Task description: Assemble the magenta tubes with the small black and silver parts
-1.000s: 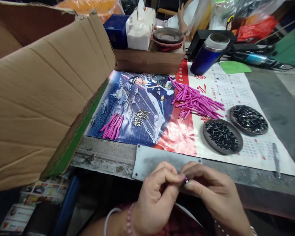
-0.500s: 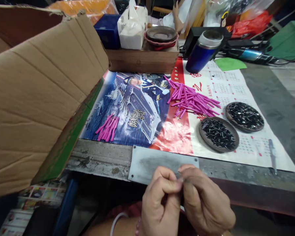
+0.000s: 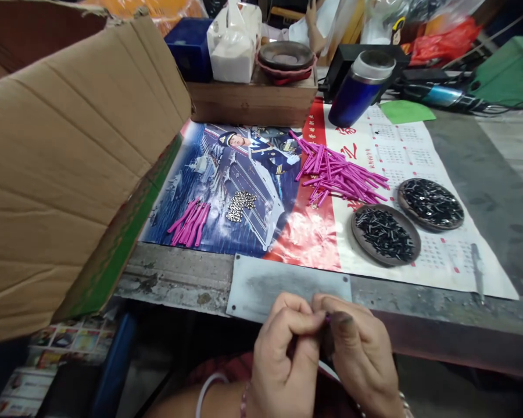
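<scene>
In front of my body, just past the bench edge, my left hand (image 3: pixel 285 354) and my right hand (image 3: pixel 364 360) meet with their fingertips pinched together. A small purple piece (image 3: pixel 328 317) peeks out between them; the fingers hide the rest. Just beyond lies a grey metal plate (image 3: pixel 283 284) with screws in its corners. Slim magenta sticks lie on the calendar poster in a large pile (image 3: pixel 335 171) and a small bunch (image 3: pixel 190 223). Between them is a cluster of tiny shiny metal parts (image 3: pixel 240 206). Two brown dishes, a nearer one (image 3: pixel 412 255) and a farther one (image 3: pixel 457 223), hold small dark pins.
A big cardboard box (image 3: pixel 82 157) stands at the left. Toward the back are a wooden box (image 3: pixel 253 104) with tissues (image 3: pixel 233 55) and stacked dishes (image 3: pixel 285 55), and a blue tumbler (image 3: pixel 355 98). A pen (image 3: pixel 477 273) lies at the right. Another person's arm shows at the back.
My right thumb has lifted and shifted, and the purple piece now shows between my fingers. My left hand keeps its pinch. The view has tilted slightly.
</scene>
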{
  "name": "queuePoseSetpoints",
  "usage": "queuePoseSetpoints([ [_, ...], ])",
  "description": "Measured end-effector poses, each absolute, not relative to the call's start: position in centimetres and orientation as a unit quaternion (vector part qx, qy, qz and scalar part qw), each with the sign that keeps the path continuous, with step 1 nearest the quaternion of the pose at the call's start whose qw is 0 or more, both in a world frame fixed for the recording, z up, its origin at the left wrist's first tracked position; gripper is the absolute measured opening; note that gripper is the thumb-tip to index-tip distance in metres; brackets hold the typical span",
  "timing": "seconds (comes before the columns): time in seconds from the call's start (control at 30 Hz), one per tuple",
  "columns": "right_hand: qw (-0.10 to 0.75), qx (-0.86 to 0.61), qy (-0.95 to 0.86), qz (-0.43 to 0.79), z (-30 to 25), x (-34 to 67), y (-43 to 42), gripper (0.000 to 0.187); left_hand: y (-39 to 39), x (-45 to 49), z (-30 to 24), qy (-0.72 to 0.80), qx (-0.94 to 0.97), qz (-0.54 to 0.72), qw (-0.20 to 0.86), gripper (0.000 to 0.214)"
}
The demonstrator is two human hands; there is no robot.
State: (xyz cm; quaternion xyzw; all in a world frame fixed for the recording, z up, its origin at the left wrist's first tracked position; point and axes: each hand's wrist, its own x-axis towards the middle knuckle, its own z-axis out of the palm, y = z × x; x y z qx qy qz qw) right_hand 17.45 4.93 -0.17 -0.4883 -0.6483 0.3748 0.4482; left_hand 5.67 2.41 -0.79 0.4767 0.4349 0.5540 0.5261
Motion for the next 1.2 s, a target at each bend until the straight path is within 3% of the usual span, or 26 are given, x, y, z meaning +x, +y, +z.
queuePoseSetpoints([
  [0.13,0.442,-0.475,-0.644,0.406,-0.1,17.4,4.9,0.056,2.7,5.3,-0.9,0.435,0.495,0.552,0.511,0.017],
  [0.47,0.427,-0.499,-0.704,0.27,0.3,17.2,4.6,0.01,2.8,4.9,-1.5,0.447,0.495,0.56,0.491,0.025],
  [0.63,0.42,-0.508,-0.697,0.28,0.5,17.2,4.4,0.012,3.0,4.9,-1.6,0.436,0.461,0.571,0.521,0.022],
  [0.77,0.448,-0.511,-0.669,0.301,0.3,17.5,4.3,0.013,3.6,5.0,-1.4,0.431,0.318,0.554,0.637,0.005],
  [0.9,0.458,-0.521,-0.673,0.257,-0.1,18.1,4.3,0.017,4.3,4.9,-1.2,0.42,0.156,0.487,0.75,0.025],
  [1.03,0.447,-0.517,-0.685,0.253,-0.5,18.4,4.4,0.02,4.7,4.9,-0.8,0.401,0.098,0.473,0.778,0.04],
  [1.2,0.46,-0.515,-0.684,0.233,-0.8,18.7,4.4,0.021,4.8,4.9,-0.4,0.396,0.087,0.469,0.785,0.041],
])
